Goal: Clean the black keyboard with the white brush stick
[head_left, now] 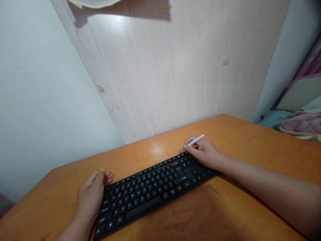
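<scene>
A black computer keyboard (152, 191) lies at an angle on the orange wooden desk (250, 140), near the desk's front. My right hand (204, 153) rests at the keyboard's far right corner, holding a slim white pen (197, 140) between thumb and fingers. The pen's tip points toward the keys, and its far end sticks up past my knuckles. My left hand (91, 190) sits on the desk against the keyboard's left end, its fingers curled in and holding nothing.
A pale wood-grain panel (155, 67) rises behind the desk, with a white wall (50, 100) to its left. Pink and teal fabric (298, 122) is heaped beyond the desk's right corner. A round pale object (94, 2) is cut off at the top edge.
</scene>
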`<move>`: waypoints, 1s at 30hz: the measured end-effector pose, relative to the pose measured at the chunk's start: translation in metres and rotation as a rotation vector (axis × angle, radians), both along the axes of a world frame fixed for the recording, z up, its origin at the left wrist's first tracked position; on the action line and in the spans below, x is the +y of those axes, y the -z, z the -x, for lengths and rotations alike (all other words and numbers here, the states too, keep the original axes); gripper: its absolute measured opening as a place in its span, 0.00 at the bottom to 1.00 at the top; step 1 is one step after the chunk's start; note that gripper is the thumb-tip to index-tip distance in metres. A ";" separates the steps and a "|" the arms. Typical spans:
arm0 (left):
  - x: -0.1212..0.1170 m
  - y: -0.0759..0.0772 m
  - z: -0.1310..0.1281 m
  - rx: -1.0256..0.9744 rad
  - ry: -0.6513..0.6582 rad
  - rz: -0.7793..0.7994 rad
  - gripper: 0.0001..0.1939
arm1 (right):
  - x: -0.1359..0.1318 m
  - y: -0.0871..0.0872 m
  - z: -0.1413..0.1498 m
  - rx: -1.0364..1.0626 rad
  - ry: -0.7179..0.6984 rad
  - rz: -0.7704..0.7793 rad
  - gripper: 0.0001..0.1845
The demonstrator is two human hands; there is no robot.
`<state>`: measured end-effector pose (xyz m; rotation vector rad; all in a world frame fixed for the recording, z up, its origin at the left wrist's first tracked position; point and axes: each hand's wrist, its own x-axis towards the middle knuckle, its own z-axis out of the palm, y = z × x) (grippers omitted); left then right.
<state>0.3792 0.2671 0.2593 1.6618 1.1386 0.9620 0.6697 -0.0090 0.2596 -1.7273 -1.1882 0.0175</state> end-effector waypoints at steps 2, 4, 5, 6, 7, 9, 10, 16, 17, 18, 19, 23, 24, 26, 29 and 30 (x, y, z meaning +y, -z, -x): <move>0.000 0.000 0.000 0.005 0.000 -0.001 0.16 | -0.001 -0.002 -0.001 -0.076 0.027 0.034 0.07; 0.001 0.000 0.001 0.012 0.005 -0.009 0.17 | -0.001 -0.003 -0.001 -0.104 0.035 0.061 0.07; 0.001 0.000 0.001 0.012 0.007 -0.012 0.17 | -0.002 -0.003 -0.001 -0.097 0.034 0.064 0.07; 0.001 0.000 0.001 0.010 0.008 -0.014 0.17 | -0.002 -0.004 -0.001 -0.081 0.031 0.058 0.07; 0.001 0.000 0.001 0.008 0.010 -0.015 0.17 | -0.002 -0.004 0.000 -0.063 0.029 0.047 0.07; 0.000 0.000 0.000 0.001 0.016 -0.012 0.17 | -0.002 -0.004 0.001 -0.047 0.035 0.022 0.06; 0.000 0.000 0.000 -0.001 0.018 -0.009 0.18 | -0.002 -0.004 0.001 -0.055 0.042 0.016 0.06; -0.003 -0.001 -0.001 0.001 0.008 0.001 0.17 | -0.003 -0.002 0.001 -0.090 0.023 0.067 0.07; -0.003 -0.001 -0.001 -0.002 0.003 0.003 0.17 | -0.003 -0.002 0.001 -0.073 0.014 0.064 0.07; -0.003 -0.002 -0.001 -0.004 -0.001 0.006 0.17 | -0.003 -0.002 0.001 -0.057 0.008 0.055 0.07; -0.003 -0.002 -0.001 -0.007 -0.004 0.007 0.17 | -0.003 -0.002 0.001 -0.047 0.005 0.047 0.07; -0.002 -0.002 -0.002 -0.015 0.009 -0.003 0.17 | -0.002 -0.004 0.001 -0.075 0.012 0.060 0.07; -0.001 -0.002 -0.002 -0.019 0.017 -0.003 0.17 | -0.002 -0.004 0.002 -0.082 0.010 0.070 0.07; 0.000 0.000 -0.001 -0.020 0.027 0.001 0.17 | -0.003 -0.004 0.002 -0.065 -0.006 0.080 0.07; 0.003 0.003 0.000 -0.023 0.029 0.013 0.18 | -0.003 -0.004 0.002 0.003 -0.033 0.052 0.06; 0.003 0.004 0.000 -0.024 0.025 0.017 0.18 | -0.002 -0.004 0.002 0.014 -0.036 0.040 0.06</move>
